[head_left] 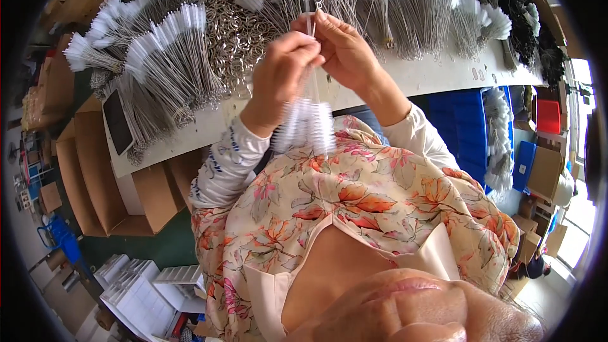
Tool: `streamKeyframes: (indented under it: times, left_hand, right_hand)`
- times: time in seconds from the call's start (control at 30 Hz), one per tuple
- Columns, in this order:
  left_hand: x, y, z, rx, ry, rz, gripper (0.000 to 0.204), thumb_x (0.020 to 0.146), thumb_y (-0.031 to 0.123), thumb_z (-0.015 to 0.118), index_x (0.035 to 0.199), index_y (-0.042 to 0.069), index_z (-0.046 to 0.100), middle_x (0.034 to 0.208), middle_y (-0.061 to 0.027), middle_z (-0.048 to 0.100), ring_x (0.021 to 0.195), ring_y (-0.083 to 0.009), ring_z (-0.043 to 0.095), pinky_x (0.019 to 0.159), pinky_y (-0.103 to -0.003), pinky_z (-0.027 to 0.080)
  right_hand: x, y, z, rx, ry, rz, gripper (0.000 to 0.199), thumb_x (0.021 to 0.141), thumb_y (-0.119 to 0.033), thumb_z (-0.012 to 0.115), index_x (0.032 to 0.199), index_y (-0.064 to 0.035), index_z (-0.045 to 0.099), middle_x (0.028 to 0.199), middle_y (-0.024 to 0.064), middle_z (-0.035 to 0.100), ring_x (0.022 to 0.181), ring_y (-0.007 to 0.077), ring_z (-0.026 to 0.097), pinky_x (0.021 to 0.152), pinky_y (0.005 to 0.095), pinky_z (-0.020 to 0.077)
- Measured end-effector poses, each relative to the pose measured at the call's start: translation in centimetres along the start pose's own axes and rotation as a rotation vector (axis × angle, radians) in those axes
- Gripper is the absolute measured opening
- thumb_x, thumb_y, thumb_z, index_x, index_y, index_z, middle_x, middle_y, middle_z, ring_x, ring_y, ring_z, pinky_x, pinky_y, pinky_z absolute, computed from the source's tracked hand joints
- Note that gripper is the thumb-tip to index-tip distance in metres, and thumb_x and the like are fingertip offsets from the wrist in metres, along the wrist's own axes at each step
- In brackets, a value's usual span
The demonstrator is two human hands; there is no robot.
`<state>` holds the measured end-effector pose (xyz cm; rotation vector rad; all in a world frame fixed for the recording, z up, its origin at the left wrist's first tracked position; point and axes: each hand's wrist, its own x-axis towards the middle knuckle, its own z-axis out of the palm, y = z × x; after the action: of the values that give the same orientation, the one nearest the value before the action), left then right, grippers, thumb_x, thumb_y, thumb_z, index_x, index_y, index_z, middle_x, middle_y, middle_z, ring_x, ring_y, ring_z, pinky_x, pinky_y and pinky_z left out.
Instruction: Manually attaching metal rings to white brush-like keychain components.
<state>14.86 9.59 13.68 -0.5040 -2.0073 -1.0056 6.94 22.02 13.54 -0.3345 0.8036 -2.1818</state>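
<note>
White brushes [307,128]: right of and nearer the person than the ring heap [235,35]. Right hand [345,50] pinching stems [315,88], presumably keeping bristles free; left hand [282,73] curled, grip unclear.

There is room to pass along the right front of the tabletop [437,76], but brush bundles [415,16] crowd behind.
</note>
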Motion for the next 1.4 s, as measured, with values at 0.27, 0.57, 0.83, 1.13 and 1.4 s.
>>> streamKeyframes:
  times: [0.27, 0.57, 0.83, 1.13, 1.4]
  left_hand:
    - [-6.2, 1.4, -0.8, -0.056, -0.318, -0.307, 0.036, 0.075, 0.002, 0.068, 0.109, 0.005, 0.059, 0.095, -0.0107, 0.058, 0.081, -0.0229, 0.06, 0.069, -0.033, 0.049]
    - [-8.6, 2.8, -0.4, -0.168, -0.467, -0.526, 0.022, 0.078, 0.008, 0.067, 0.099, 0.002, 0.061, 0.081, -0.0102, 0.062, 0.067, -0.022, 0.061, 0.059, -0.03, 0.049]
    - [-6.0, 3.1, -1.8, -0.186, -0.343, -0.186, 0.018, 0.075, 0.004, 0.068, 0.092, 0.005, 0.061, 0.081, -0.0088, 0.062, 0.067, -0.0231, 0.061, 0.057, -0.031, 0.049]
    - [-5.0, -4.6, -4.8, 0.582, -0.668, -0.232, 0.017, 0.07, 0.012, 0.07, 0.085, 0.01, 0.062, 0.085, 0.001, 0.061, 0.082, -0.0198, 0.054, 0.068, -0.032, 0.04]
    - [-4.3, -1.7, -4.1, -0.082, -0.102, -0.803, 0.01, 0.085, 0.009, 0.061, 0.089, 0.001, 0.056, 0.081, -0.0041, 0.06, 0.07, -0.0136, 0.059, 0.065, -0.027, 0.049]
  right_hand:
    - [-4.7, -8.0, -2.1, -1.5, -0.071, 0.086, 0.027, 0.089, -0.026, 0.057, 0.08, -0.0011, 0.062, 0.067, 0.0008, 0.056, 0.059, 0.0072, 0.052, 0.052, 0.0201, 0.0366]
    - [-8.8, -2.6, -5.8, -1.906, -0.097, 0.34, 0.01, 0.081, -0.01, 0.056, 0.085, -0.0046, 0.064, 0.077, 0.006, 0.065, 0.075, 0.0156, 0.063, 0.065, 0.0307, 0.0489]
    - [-7.3, -0.8, -1.8, -0.558, -0.2, 0.755, 0.021, 0.09, -0.016, 0.055, 0.091, 0.0037, 0.061, 0.07, 0.003, 0.059, 0.059, 0.0057, 0.052, 0.053, 0.0193, 0.042]
    - [-8.8, -2.1, -6.4, -2.564, -0.301, 0.039, 0.011, 0.081, -0.016, 0.061, 0.085, -0.0064, 0.064, 0.079, 0.0068, 0.064, 0.068, 0.0224, 0.062, 0.059, 0.0347, 0.0483]
    - [-3.9, 0.5, -0.9, -1.108, 0.019, -0.024, 0.017, 0.085, -0.015, 0.06, 0.092, 0.0, 0.065, 0.076, 0.0054, 0.063, 0.06, 0.0106, 0.056, 0.054, 0.0251, 0.0449]
